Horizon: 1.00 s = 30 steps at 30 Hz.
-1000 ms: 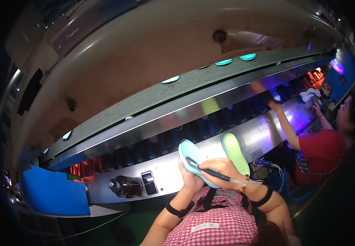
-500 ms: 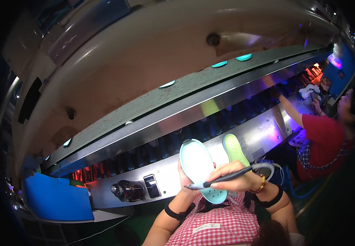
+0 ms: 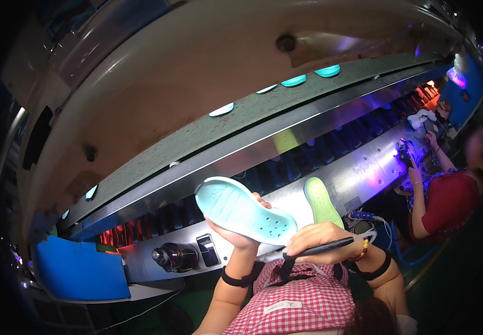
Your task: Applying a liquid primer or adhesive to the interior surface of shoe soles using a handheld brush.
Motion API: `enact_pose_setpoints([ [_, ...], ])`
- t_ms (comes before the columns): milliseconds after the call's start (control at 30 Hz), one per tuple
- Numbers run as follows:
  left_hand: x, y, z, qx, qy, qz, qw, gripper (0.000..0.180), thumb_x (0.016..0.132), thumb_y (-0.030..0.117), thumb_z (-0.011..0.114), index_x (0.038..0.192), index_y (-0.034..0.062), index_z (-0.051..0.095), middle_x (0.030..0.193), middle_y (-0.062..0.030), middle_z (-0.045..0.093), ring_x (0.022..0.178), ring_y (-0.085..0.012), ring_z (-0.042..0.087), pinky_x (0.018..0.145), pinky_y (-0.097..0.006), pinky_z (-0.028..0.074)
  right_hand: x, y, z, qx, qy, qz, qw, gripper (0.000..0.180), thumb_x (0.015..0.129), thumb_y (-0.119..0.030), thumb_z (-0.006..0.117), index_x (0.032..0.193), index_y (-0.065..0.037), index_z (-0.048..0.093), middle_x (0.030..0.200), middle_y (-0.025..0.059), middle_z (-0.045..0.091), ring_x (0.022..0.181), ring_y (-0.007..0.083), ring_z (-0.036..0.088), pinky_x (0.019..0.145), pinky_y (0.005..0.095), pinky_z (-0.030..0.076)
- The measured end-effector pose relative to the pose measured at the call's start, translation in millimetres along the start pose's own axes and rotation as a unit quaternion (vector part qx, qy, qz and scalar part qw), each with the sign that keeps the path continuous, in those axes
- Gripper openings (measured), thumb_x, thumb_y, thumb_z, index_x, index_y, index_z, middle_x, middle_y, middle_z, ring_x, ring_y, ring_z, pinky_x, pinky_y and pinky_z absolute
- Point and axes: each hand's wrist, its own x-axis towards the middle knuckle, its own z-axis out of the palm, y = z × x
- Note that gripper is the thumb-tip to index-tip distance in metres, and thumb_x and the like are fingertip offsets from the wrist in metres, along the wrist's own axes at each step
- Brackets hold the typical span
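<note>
My left hand [image 3: 236,237] grips a light-blue shoe sole [image 3: 236,206] by its edge, tilted, with its broad ridged end up to the left and its perforated end towards my right hand. In my right hand [image 3: 325,240] is a slim black-handled tool [image 3: 330,246], held below the sole. Its tip points left, and its exact kind is hard to tell. The right fingers are close to the sole's perforated end; whether they touch it I cannot tell. Just beyond that hand, a yellow-green sole [image 3: 323,202] lies on the metal ledge.
A dark bottle [image 3: 174,257] and a phone [image 3: 208,249] rest on the ledge [image 3: 141,265]. Behind runs a row of dark slots, then a belt [image 3: 196,134] carrying several blue soles under a large hood [image 3: 196,72]. To the right sits a co-worker in red [image 3: 453,201].
The light-blue sole has swung left and turned, now showing its ridges. My right hand has shifted slightly right with the tool. Soles on the belt have shifted; the co-worker's arm has drawn back.
</note>
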Motion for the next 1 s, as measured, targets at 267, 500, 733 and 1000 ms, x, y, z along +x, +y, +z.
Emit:
enact_pose_setpoints([
  [267, 4.1, 13.5, 0.6, 0.018, -0.054, 0.038, 0.998, 0.093, 0.072, 0.079, 0.013, 0.115, 0.0036, 0.045, 0.091, -0.0216, 0.054, 0.075, -0.0310, 0.056, 0.066, -0.041, 0.046, -6.8, -0.5, -5.8, 0.024, 0.015, -0.009, 1.000, 0.020, 0.072, -0.002, 0.066, 0.092, 0.000, 0.064, 0.093, 0.0134, 0.064, 0.086, 0.0245, 0.063, 0.077, 0.0310, 0.049],
  [500, 1.5, 20.2, 9.0, 0.046, -0.048, -0.027, 0.997, 0.091, 0.073, 0.078, 0.013, 0.118, 0.0037, 0.043, 0.093, -0.0212, 0.055, 0.078, -0.0313, 0.057, 0.069, -0.040, 0.047, -10.4, 10.0, -3.6, 0.040, 0.035, 0.035, 0.998, 0.023, 0.070, -0.001, 0.068, 0.092, 0.000, 0.064, 0.094, 0.0138, 0.064, 0.093, 0.0233, 0.060, 0.084, 0.0322, 0.046],
  [733, -22.0, 4.2, 28.8, 0.011, 0.023, -0.089, 0.996, 0.079, 0.082, 0.066, 0.026, 0.129, 0.0025, 0.033, 0.113, -0.0224, 0.051, 0.097, -0.0348, 0.055, 0.083, -0.045, 0.046, -13.0, 18.8, 19.6, 0.448, 0.236, 0.182, 0.843, 0.019, 0.076, 0.003, 0.061, 0.094, 0.003, 0.062, 0.101, 0.0147, 0.061, 0.096, 0.0207, 0.058, 0.088, 0.0313, 0.043],
  [1000, -17.7, 18.5, -19.6, 0.154, -0.112, -0.220, 0.957, 0.054, 0.082, 0.032, 0.056, 0.121, -0.0019, 0.041, 0.106, -0.0146, 0.057, 0.092, -0.0215, 0.059, 0.081, -0.033, 0.049, -7.5, -1.0, 0.9, 0.070, 0.067, 0.109, 0.989, 0.019, 0.074, -0.002, 0.066, 0.093, 0.001, 0.064, 0.092, 0.0123, 0.065, 0.084, 0.0175, 0.062, 0.076, 0.0264, 0.049],
])
